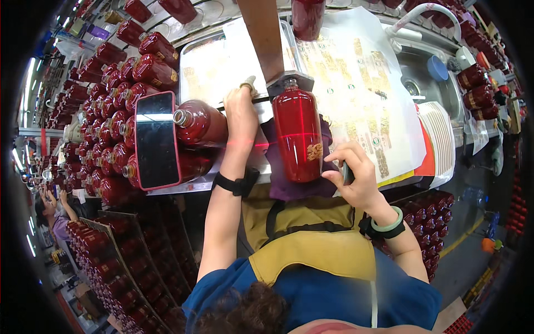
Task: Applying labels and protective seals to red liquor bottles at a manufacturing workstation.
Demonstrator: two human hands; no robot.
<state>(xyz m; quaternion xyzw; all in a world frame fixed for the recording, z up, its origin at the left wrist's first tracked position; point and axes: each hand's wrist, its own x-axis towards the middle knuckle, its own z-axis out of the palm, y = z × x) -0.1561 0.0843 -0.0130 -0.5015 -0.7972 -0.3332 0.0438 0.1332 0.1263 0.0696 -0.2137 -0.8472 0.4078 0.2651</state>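
A dark red glass bottle [295,131] lies on a purple cloth [297,190] in front of me, its neck pointing away against a metal block [290,83]. A gold decal sits on its lower right side, and a red laser line crosses its body. My right hand [359,177] is beside the decal, thumb and forefinger bent toward the glass, with a small flat grey-green piece [349,173] in its curled fingers. Left of the neck, my left hand [240,106] is closed at a beige knob-like thing [248,85]; its fingers are mostly hidden.
A pink-edged phone [156,142] stands at left before many stacked red bottles [111,125]. Another red bottle [201,123] lies beside my left forearm. Gold decal sheets [356,83] spread at right, near a sink [439,72] with a blue bowl [438,68]. A post rises behind the block.
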